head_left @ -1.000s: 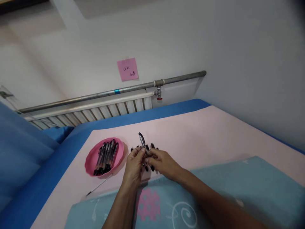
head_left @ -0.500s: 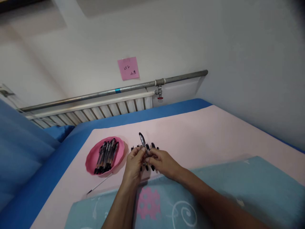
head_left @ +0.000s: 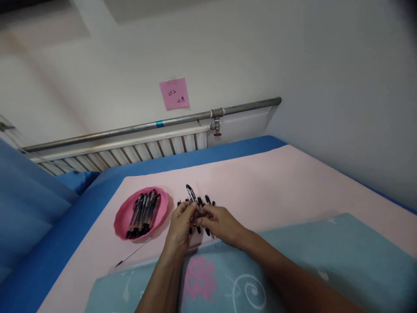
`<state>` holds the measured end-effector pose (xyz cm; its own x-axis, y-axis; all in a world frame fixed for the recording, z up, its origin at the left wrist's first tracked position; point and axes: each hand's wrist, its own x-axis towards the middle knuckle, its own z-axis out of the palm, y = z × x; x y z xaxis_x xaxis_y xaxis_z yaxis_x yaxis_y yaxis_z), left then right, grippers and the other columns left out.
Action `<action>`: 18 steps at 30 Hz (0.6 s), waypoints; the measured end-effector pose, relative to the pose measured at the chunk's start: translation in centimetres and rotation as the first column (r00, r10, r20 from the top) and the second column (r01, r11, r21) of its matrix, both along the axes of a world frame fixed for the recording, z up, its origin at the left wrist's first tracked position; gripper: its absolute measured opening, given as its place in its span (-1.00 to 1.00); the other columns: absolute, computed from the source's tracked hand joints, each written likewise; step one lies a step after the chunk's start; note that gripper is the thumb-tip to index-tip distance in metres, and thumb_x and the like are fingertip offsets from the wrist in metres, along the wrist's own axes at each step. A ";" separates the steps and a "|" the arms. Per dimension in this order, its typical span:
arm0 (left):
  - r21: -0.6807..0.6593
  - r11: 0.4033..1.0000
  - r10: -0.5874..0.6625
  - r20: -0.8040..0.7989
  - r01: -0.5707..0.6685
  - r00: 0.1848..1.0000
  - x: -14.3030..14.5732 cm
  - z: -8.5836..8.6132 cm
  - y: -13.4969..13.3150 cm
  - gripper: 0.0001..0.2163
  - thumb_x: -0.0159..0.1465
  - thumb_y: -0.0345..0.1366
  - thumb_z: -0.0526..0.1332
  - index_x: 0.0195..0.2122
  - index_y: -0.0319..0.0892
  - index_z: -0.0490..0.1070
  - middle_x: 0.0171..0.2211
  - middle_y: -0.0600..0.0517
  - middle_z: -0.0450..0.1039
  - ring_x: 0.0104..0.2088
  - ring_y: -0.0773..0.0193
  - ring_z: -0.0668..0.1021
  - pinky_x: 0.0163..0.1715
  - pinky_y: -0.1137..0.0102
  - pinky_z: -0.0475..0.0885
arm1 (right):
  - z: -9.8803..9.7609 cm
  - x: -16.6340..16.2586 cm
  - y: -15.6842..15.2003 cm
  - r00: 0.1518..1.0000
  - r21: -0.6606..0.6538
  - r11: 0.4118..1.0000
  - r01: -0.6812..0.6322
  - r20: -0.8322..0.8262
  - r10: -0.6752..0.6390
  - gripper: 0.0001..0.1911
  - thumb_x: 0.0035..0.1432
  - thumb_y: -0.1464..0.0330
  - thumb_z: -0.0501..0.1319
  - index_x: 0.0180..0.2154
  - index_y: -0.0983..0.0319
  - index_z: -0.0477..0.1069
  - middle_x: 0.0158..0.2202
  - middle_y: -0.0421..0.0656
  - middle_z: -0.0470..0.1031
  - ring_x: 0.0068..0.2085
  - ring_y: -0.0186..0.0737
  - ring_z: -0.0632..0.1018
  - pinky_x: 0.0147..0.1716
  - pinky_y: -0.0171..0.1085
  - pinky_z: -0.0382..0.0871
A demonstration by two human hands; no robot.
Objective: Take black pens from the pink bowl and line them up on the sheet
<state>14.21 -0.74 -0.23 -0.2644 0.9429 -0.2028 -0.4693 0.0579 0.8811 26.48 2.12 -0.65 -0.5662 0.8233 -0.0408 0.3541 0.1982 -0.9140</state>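
Black and silver, a slender pen (head_left: 190,191) tilted upward between both hands: the left hand (head_left: 180,217) pinched it between thumb and fingers, the right hand (head_left: 220,221) pinched its lower part. Beneath lay loose black-ended pens (head_left: 207,199); leftward, a scalloped pink bowl (head_left: 122,219) held clear-barrelled, dark-tipped pens (head_left: 143,213).

My left hand (head_left: 179,219), right hand (head_left: 224,222) both bare, fingers (head_left: 208,209) ungloved. Forearms (head_left: 163,271) bare too, widening toward view's lower edge, where right one blurs into shadow.
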 end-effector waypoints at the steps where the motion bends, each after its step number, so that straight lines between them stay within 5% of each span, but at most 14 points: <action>1: -0.006 1.000 -0.002 -0.006 0.002 1.000 0.0 0.0 0.0 -0.78 -0.06 -0.23 0.33 -0.47 -0.25 0.38 -0.57 0.09 0.40 -0.56 0.42 0.42 -0.53 0.51 0.27 | 0.0 0.0 0.0 1.000 -0.003 1.000 0.000 -0.006 0.000 -0.90 0.01 0.35 0.11 -0.41 0.25 0.33 -0.54 -0.27 0.37 -0.55 -0.42 0.33 -0.59 -0.43 0.10; 9: -0.045 0.998 -0.053 0.018 0.054 0.998 -0.2 -0.4 0.2 -0.76 -0.07 -0.21 0.33 -0.48 -0.25 0.35 -0.59 0.09 0.35 -0.57 0.42 0.42 -0.56 0.52 0.27 | 0.4 0.0 -0.2 0.999 0.019 0.999 -0.025 -0.026 0.026 -0.91 -0.02 0.35 0.15 -0.46 0.25 0.34 -0.59 -0.29 0.31 -0.54 -0.41 0.32 -0.58 -0.42 0.11; 11: -0.008 1.000 -0.022 0.031 0.022 0.999 -0.5 0.2 0.1 -0.75 -0.06 -0.21 0.32 -0.50 -0.24 0.31 -0.62 0.14 0.27 -0.63 0.46 0.35 -0.63 0.54 0.23 | 1.0 0.6 0.2 0.995 0.037 0.998 0.051 -0.091 -0.047 -0.83 0.01 0.28 0.14 -0.49 0.25 0.34 -0.60 -0.29 0.30 -0.54 -0.41 0.32 -0.56 -0.42 0.13; 14: 0.120 0.975 0.193 -0.053 -0.186 0.980 -1.7 1.9 -0.4 -0.75 -0.03 -0.19 0.30 -0.45 -0.21 0.29 -0.69 0.24 0.09 -0.73 0.54 0.15 -0.76 0.58 0.04 | 2.3 2.3 1.3 0.914 0.057 0.944 0.325 -0.275 -0.298 -0.69 0.08 0.15 0.07 -0.49 0.26 0.33 -0.58 -0.26 0.31 -0.53 -0.40 0.31 -0.55 -0.41 0.16; 18: 0.255 0.861 0.494 -0.220 -0.439 0.841 -4.0 3.6 -1.0 -0.75 -0.02 -0.18 0.29 -0.51 -0.19 0.23 -0.69 0.24 0.05 -0.72 0.53 0.12 -0.75 0.58 0.03 | 3.5 4.8 2.9 0.682 -0.007 0.824 0.567 -0.557 -0.474 -0.57 0.09 0.04 0.01 -0.46 0.27 0.34 -0.51 -0.19 0.36 -0.51 -0.37 0.33 -0.56 -0.39 0.17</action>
<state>10.22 -1.75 3.39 -0.7006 0.7054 0.1078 -0.1424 -0.2862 0.9475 31.30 4.99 2.85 0.0613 0.9592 0.2758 -0.0685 0.2797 -0.9576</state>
